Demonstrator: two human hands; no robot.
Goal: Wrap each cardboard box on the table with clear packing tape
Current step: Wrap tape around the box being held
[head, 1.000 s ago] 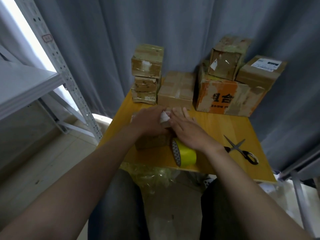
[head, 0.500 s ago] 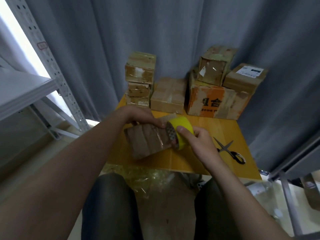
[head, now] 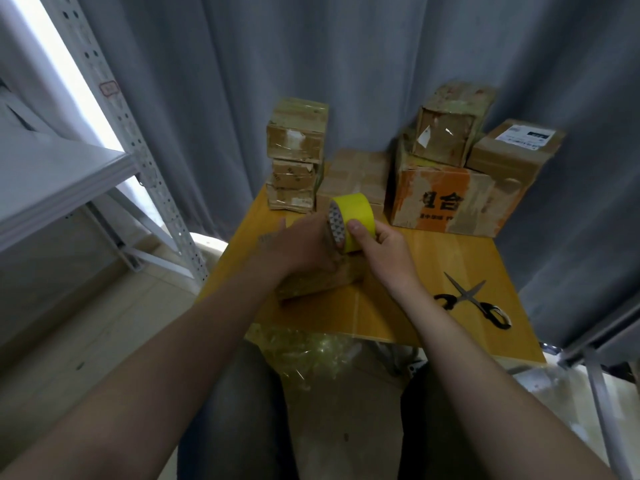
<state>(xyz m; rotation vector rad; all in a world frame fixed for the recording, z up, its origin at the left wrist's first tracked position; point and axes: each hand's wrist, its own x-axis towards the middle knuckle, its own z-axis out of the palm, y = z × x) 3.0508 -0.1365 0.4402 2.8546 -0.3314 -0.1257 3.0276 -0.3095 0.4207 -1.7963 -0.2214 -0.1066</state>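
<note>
At the far left, a white metal rack (head: 149, 188) with a perforated upright is seen, and a grey curtain (head: 242, 81) is hung behind everything. On the back left corner of the wooden table (head: 450, 258) a stack of three small boxes (head: 296, 157) is set, their faces glossy with tape. Just right of the stack, a flat box (head: 356, 174) is laid close to the curtain.

Nearer the front edge, left of centre, a small box (head: 318, 282) is kept flat on the table. The left hand (head: 298, 247) is laid over its top, back upward; its fingertips are hidden behind the roll, so it cannot be told whether the box is gripped or only pressed. Above the right end of this box a yellow tape roll (head: 353, 216) is held upright on its edge, its patterned side face turned to the left. The roll is clamped by the right hand (head: 384, 247), with the thumb pressed on the yellow outer band and the fingers curled round the far side.

Below the table edge, between the knees, crumpled clear plastic (head: 311, 351) is seen.

Farther right at the back, a large box (head: 446, 199) printed in orange is placed; a tilted box (head: 450, 129) is propped on top of it, and a labelled box (head: 512, 154) is rested beside that one, against the curtain. Near the front right of the table, black-handled scissors (head: 474, 303) are left lying open, well apart from the hands
</note>
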